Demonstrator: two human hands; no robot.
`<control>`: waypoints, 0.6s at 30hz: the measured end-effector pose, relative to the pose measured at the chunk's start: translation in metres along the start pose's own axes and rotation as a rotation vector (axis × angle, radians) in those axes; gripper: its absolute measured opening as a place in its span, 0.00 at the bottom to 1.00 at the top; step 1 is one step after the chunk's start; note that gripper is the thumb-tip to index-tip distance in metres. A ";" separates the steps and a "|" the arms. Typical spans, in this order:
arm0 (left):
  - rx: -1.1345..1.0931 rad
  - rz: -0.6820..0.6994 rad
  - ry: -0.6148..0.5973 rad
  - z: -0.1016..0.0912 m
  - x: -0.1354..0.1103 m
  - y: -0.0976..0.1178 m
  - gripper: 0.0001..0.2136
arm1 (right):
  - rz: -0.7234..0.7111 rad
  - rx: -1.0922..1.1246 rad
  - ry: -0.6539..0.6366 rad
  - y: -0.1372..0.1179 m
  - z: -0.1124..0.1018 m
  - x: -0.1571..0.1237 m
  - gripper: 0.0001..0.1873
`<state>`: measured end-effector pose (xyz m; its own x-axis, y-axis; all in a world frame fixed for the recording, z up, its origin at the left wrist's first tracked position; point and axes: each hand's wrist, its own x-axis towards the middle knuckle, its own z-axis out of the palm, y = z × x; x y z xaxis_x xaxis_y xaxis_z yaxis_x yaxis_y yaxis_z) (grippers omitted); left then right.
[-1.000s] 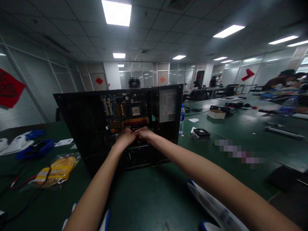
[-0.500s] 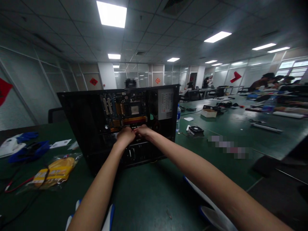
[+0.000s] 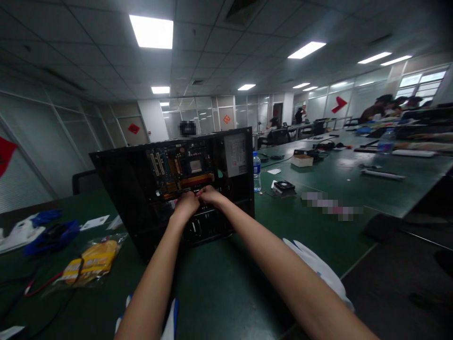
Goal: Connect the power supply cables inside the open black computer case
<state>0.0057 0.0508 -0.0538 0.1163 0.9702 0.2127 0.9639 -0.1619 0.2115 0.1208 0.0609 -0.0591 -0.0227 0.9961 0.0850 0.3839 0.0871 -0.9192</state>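
A black computer case (image 3: 116,189) stands open on its edge on the green table, its inside facing me. Within it are a motherboard (image 3: 172,177) with a bare silver processor square (image 3: 195,165) and a power supply (image 3: 235,153) at the upper right. Both hands reach inside, below the memory slots (image 3: 198,180). My left hand (image 3: 187,204) is closed, and my right hand (image 3: 211,196) meets it with bent, pinched fingers. Whatever lies between the fingertips is too small and dark to make out.
White-and-blue gloves (image 3: 314,262) lie under my forearms. A yellow packet (image 3: 94,259) and a blue item (image 3: 53,236) are at left. To the right stand a water bottle (image 3: 256,172), a black cooling fan (image 3: 283,188) and a small box (image 3: 302,160). Other people sit far right.
My view has shifted, so the case and table items appear in slightly different places. Both hands stay together at about the same spot inside the case.
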 end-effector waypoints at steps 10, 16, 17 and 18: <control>-0.016 0.016 -0.006 0.001 0.001 -0.001 0.16 | -0.260 -0.480 0.165 -0.012 -0.003 -0.032 0.13; -0.007 0.030 -0.041 0.002 0.007 -0.005 0.14 | -0.346 -0.610 0.128 -0.015 -0.002 -0.044 0.15; -0.004 0.028 -0.039 0.003 0.007 -0.005 0.15 | -0.343 -0.602 0.141 -0.014 -0.002 -0.048 0.15; -0.002 0.025 -0.038 0.003 0.007 -0.006 0.15 | -0.345 -0.585 0.158 -0.012 -0.002 -0.053 0.16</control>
<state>0.0019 0.0594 -0.0559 0.1491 0.9720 0.1815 0.9600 -0.1863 0.2090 0.1187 0.0066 -0.0518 -0.1149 0.8951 0.4309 0.8142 0.3333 -0.4754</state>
